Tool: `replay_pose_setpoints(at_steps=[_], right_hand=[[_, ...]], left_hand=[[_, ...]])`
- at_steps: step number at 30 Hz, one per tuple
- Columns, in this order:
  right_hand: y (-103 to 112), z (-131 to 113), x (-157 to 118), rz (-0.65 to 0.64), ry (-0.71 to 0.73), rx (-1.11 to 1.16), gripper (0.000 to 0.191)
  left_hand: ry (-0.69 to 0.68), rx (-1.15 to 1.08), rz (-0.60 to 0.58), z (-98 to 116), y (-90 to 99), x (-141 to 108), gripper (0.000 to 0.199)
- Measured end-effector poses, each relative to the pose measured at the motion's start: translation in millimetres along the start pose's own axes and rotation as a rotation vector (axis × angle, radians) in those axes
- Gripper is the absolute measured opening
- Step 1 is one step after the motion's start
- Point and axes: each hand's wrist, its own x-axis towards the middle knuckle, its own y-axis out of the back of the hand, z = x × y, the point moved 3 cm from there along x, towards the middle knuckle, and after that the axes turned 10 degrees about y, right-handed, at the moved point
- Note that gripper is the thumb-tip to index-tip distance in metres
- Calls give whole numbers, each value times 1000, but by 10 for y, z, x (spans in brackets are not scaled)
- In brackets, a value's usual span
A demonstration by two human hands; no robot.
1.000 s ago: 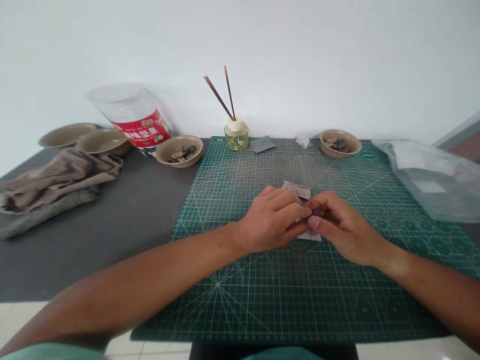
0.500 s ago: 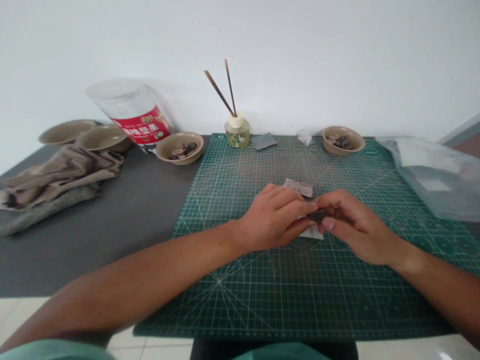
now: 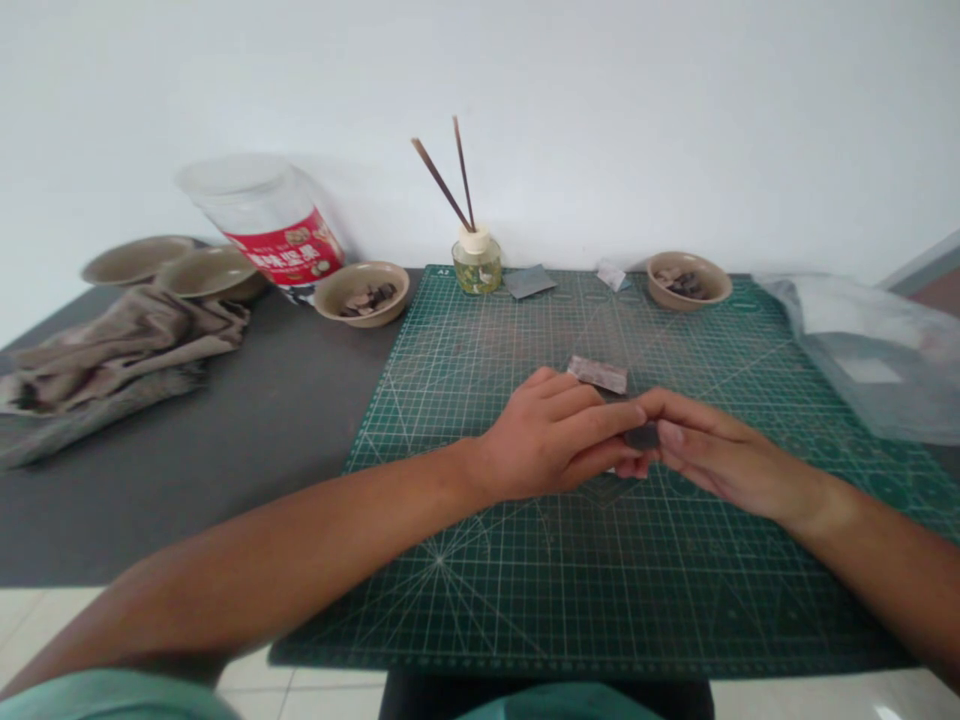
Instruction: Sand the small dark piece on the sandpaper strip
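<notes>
My left hand (image 3: 562, 435) and my right hand (image 3: 716, 445) meet over the green cutting mat (image 3: 480, 590), right of its middle. Between their fingertips is a small dark grey piece (image 3: 642, 436), gripped from both sides. Just behind my left hand, a greyish-brown block (image 3: 598, 374) lies on the mat. Something white shows in part beneath the fingers, mostly covered by them.
Bowls of small pieces stand at back left (image 3: 362, 294) and back right (image 3: 688, 281). A reed diffuser (image 3: 477, 262), grey sheet (image 3: 530, 282), plastic jar (image 3: 262, 225) and clear bag (image 3: 870, 355) are around. A brown cloth (image 3: 127, 345) lies left, before stacked bowls (image 3: 135, 262).
The fingers of my right hand have straightened and shifted around the dark piece, which now sits slightly further right. The white item under the hands is more covered.
</notes>
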Motion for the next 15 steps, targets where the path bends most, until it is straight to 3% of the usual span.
replay_pose_setpoints(at_steps=[7, 15], right_hand=[[-23, 12, 13, 29, -96, 109, 40], [-26, 57, 6, -63, -119, 25, 43]], left_hand=[[-19, -30, 24, 34, 8, 36, 32], [21, -264, -89, 51, -16, 53, 39]])
